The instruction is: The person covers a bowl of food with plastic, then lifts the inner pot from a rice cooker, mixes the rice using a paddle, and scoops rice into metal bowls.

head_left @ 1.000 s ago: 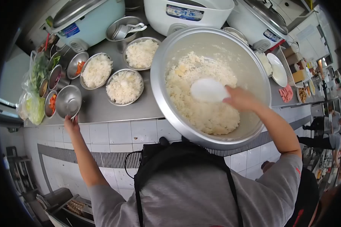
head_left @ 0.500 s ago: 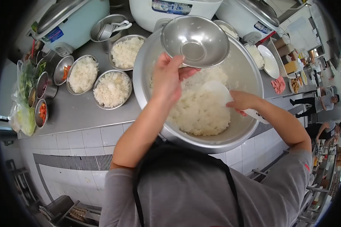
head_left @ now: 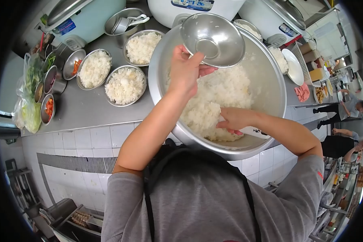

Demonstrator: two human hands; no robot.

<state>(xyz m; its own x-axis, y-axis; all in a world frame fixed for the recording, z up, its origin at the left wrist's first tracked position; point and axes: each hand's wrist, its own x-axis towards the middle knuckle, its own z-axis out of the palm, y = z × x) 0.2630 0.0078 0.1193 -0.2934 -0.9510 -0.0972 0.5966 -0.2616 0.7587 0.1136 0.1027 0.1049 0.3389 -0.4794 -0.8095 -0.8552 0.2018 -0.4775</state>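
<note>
My left hand [head_left: 186, 72] grips the rim of a steel bowl [head_left: 226, 44], tilted over the far side of a large metal basin [head_left: 276, 80]. A few rice grains cling inside this bowl. Cooked white rice [head_left: 226, 90] is heaped in the basin. Lower down, my right hand [head_left: 236, 119] is closed around a white rice paddle [head_left: 257, 132]. The paddle's blade is mostly hidden in the rice and behind the fingers; its handle, with dark markings, points right along my forearm.
Left of the basin, steel bowls of rice [head_left: 126, 85] stand on the metal counter [head_left: 88, 115]. Small bowls of cut vegetables [head_left: 49, 109] and a plastic bag of greens [head_left: 30, 90] lie farther left. Rice cookers [head_left: 197, 12] line the back. Two people [head_left: 345, 143] stand far right.
My right hand has moved left and down, pushing the paddle's blade into the rice. My left hand still holds the bowl. The view has shifted slightly.
</note>
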